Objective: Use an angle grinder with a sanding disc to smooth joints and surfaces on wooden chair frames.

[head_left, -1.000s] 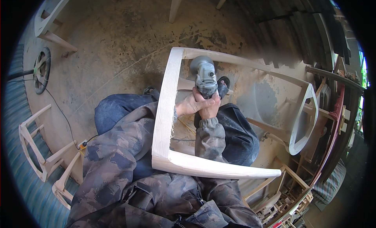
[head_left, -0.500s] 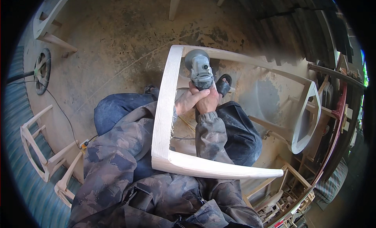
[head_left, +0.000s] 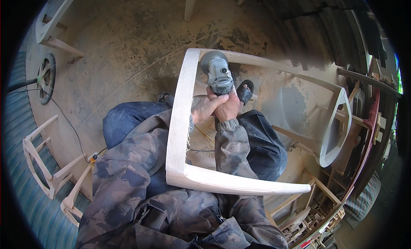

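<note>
Both my hands grip an angle grinder (head_left: pixel 220 79) with a grey body and a round disc at its far end. My left hand (head_left: pixel 205 108) is closed round the near end from the left, its forearm passing under the frame's left rail. From the right, my right hand (head_left: pixel 229 107) wraps the same handle, its sleeve inside the frame. The disc lies against the far left inner corner of a pale wooden chair frame (head_left: pixel 176 137), which stands across my lap. Ragged splinters line the left rail's inner edge. The fingers under the handle are partly hidden.
More wooden chair frames (head_left: pixel 39 161) stand at the left by a corrugated wall (head_left: pixel 19 206). A black wheel (head_left: pixel 46 77) and a cable are there too. Wood offcuts (head_left: pixel 299 225) pile up at lower right. My sandalled foot (head_left: pixel 245 91) rests just beyond the grinder.
The grinder and both hands have shifted very slightly away from me, the disc staying at the same corner. The chair frame has hardly moved.
</note>
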{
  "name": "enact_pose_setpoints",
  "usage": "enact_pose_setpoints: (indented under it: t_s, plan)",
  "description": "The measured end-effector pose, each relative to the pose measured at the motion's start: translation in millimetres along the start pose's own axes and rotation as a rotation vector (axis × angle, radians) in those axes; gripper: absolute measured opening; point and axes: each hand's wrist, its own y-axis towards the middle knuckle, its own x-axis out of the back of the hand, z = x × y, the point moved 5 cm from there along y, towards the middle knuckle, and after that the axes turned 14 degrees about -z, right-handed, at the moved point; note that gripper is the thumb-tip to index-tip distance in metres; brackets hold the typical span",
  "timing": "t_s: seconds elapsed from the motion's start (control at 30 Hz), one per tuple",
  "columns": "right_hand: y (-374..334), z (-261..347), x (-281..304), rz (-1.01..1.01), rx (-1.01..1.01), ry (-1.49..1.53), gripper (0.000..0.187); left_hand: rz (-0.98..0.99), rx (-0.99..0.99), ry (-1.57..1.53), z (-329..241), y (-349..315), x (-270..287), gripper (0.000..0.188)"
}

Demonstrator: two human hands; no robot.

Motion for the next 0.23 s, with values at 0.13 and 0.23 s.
enact_pose_setpoints:
  t_s: [0.13, 0.23]
  plan:
    - [-0.7, 1.8, 1.9, -0.018, 0.005, 0.053, 0.051, 0.024, -0.030, 0.002, -3.5, -2.8, -0.9, 0.075]
    - [2.3, 2.1, 1.0, 0.053, 0.009, -0.045, 0.048, 0.081, -0.066, -0.028, 10.6, 17.1, 1.4, 0.074]
